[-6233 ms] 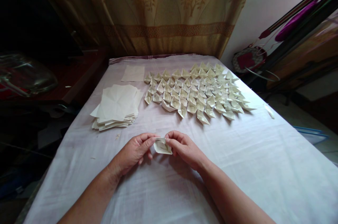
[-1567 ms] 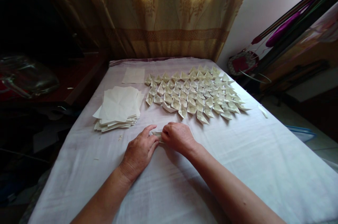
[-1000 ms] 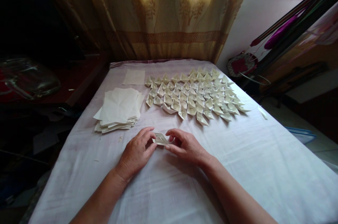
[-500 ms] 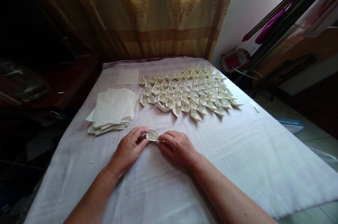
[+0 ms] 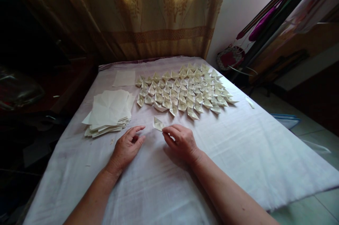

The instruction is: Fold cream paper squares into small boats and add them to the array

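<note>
While right hand point(image 5: 183, 143) pinches paper boat point(image 5: 158, 124) | left hand point(image 5: 125, 148) wide, apart | boat between hands

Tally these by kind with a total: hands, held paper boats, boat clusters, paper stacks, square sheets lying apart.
Left hand and right hand: 2
Held paper boat: 1
Boat cluster: 1
Paper stack: 1
Square sheet lying apart: 1
Total: 6

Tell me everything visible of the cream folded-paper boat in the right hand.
The cream folded-paper boat has pointed ends, raised sides and an open hollow facing up. It looks like thin paper. The bare right hand pinches its near end; the other points away leftward. It is on the near side of similar cream paper boats; whether it touches the white cloth is unclear.
</note>
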`<state>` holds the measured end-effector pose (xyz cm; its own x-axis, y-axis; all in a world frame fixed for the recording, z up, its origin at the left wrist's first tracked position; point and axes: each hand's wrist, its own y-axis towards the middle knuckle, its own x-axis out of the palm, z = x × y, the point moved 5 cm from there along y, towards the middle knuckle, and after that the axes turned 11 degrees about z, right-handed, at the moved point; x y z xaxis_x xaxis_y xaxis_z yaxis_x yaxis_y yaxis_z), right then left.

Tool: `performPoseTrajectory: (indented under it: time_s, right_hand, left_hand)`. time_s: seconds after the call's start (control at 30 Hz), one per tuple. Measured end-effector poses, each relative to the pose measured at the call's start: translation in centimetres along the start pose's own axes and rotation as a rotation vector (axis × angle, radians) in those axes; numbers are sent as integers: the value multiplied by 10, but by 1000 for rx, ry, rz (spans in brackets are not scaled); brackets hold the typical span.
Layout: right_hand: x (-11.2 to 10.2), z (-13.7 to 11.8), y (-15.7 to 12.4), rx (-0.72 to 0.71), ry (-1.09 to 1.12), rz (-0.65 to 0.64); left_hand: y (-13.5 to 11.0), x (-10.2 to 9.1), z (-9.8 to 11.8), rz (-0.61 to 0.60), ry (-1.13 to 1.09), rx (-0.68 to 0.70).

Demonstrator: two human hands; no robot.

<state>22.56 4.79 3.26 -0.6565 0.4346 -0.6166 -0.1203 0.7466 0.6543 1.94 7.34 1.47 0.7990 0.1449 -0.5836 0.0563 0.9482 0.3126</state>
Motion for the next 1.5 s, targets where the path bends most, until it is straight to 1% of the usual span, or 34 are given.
performPoseTrajectory:
  time_s: [0.07, 0.17, 0.3, 0.37, 0.47, 0.63, 0.83, 1.03, 1.17, 1.23, 1.3, 1.43, 1.5]
  right_hand:
    - [-9, 10, 3, 74, -33, 59]
    - [-22, 26, 5, 149, -116, 158]
    - [-36, 42, 6, 193, -221, 266]
    - [-40, 48, 5, 205, -264, 286]
    - [-41, 53, 5, 220, -323, 280]
    - [-36, 57, 3, 263, -390, 210]
    - [-33, 61, 1, 282, -460, 174]
    - [-32, 61, 0, 273, -481, 176]
    - [-33, 59, 1, 266, -474, 189]
    - [-34, 57, 1, 260, -459, 209]
    - [-36, 55, 2, 248, -443, 226]
    - [-36, 50, 3, 194, -411, 244]
    - [-36, 46, 3, 165, -387, 252]
  left_hand:
    - [1, -1, 1, -8, 11, 8]
    - [1, -1, 2, -9, 17, 19]
    - [1, 0, 3, 0, 12, 51]
    - [1, 1, 4, 2, 7, 72]
    - [1, 1, 4, 2, 3, 100]
    - [1, 2, 5, -9, 12, 112]
    - [0, 3, 6, -2, 3, 138]
    - [0, 2, 5, 2, -2, 147]
    - [0, 2, 7, 22, 9, 181]
    - [1, -2, 8, 61, 39, 204]
    - [4, -11, 10, 144, 101, 225]
    - [12, -40, 10, 365, 311, 292]
    - [16, -52, 4, 410, 438, 292]
